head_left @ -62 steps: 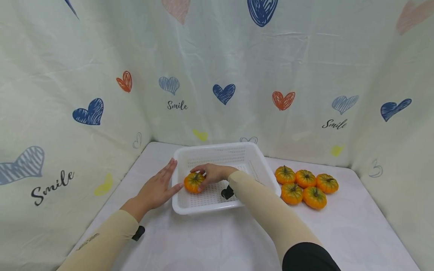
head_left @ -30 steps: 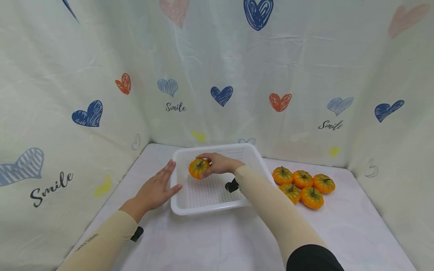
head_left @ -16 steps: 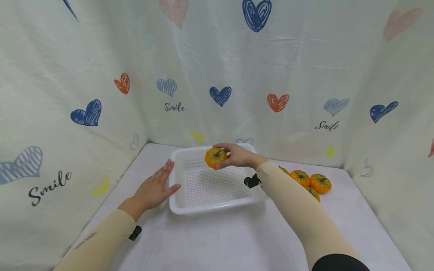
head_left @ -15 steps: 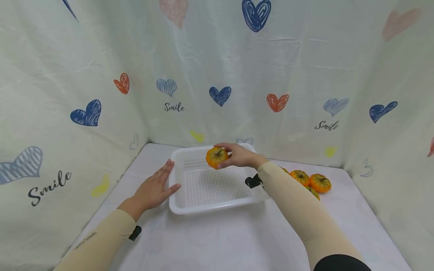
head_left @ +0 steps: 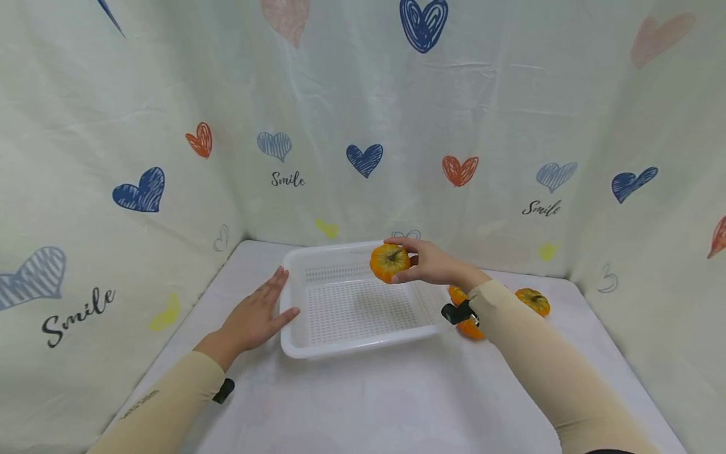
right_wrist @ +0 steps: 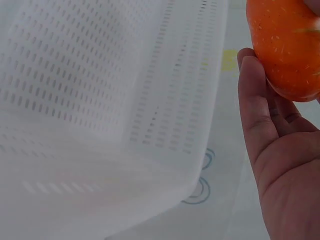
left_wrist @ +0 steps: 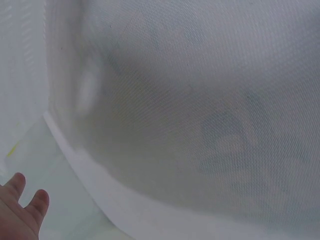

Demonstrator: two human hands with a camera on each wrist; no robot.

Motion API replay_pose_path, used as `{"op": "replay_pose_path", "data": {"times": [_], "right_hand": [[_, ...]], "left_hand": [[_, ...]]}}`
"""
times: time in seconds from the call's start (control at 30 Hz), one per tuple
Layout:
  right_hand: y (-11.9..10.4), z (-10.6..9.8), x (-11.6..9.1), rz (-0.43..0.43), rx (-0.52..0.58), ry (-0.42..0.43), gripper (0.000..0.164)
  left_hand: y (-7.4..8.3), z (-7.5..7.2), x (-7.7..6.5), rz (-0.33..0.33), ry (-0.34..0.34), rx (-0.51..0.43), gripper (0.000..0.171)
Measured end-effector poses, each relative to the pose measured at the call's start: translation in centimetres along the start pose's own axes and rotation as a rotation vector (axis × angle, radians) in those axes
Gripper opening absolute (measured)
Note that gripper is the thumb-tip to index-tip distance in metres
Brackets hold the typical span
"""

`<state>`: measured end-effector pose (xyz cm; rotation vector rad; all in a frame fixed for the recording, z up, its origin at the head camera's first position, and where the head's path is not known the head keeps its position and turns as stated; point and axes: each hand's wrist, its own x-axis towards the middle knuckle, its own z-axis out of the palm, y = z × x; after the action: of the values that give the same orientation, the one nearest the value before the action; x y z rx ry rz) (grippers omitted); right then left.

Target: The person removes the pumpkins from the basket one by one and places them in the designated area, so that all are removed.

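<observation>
A small orange pumpkin [head_left: 389, 263] with greenish streaks is held up by my right hand [head_left: 433, 263], pinched between thumb and fingers above the right part of the white basket [head_left: 363, 345]. In the right wrist view the same pumpkin [right_wrist: 290, 45] sits at the top right, with the fingers curled round its side. Nothing lies in the part of the basket floor that shows. My left hand [head_left: 249, 321] rests with straight, spread fingers against the basket's left rim. The left wrist view catches only part of that hand [left_wrist: 22, 210] in its lower left corner.
More small pumpkins stand on the white table [head_left: 351, 403] right of the basket; one pumpkin [head_left: 533, 302] shows beyond my right forearm, others are partly hidden by it. A curtain [head_left: 317, 94] printed with hearts closes off the back and sides.
My right hand has lifted the pumpkin from the basket's left side and carried it to the right. The right forearm now covers more of the other pumpkins. The left hand stays at the rim.
</observation>
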<state>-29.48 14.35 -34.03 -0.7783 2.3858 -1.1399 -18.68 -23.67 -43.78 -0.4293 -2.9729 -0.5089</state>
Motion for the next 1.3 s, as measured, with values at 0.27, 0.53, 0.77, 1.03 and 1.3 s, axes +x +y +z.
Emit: {"op": "replay_pose_path", "data": {"times": [0.27, 0.53, 0.77, 1.03, 1.3], "right_hand": [[1.2, -1.8, -3.5, -0.003, 0.034, 0.047, 0.086], [3.1, -3.5, -6.6, 0.002, -0.002, 0.126, 0.083], [4.9, -4.5, -9.6, 0.046, 0.005, 0.187, 0.082], [6.9, -5.7, -13.3, 0.114, -0.025, 0.251, 0.083], [8.8, -6.7, -16.4, 0.179, -0.041, 0.306, 0.086]], "left_hand": [[-0.1, 0.1, -0.1, -0.006, -0.001, 0.000, 0.088], [-0.2, 0.1, -0.1, -0.003, 0.002, -0.002, 0.087], [-0.1, 0.1, -0.2, 0.001, 0.009, -0.009, 0.087], [-0.2, 0.2, -0.2, -0.004, 0.013, -0.006, 0.087], [-0.1, 0.2, -0.1, 0.002, 0.012, 0.000, 0.087]]}}
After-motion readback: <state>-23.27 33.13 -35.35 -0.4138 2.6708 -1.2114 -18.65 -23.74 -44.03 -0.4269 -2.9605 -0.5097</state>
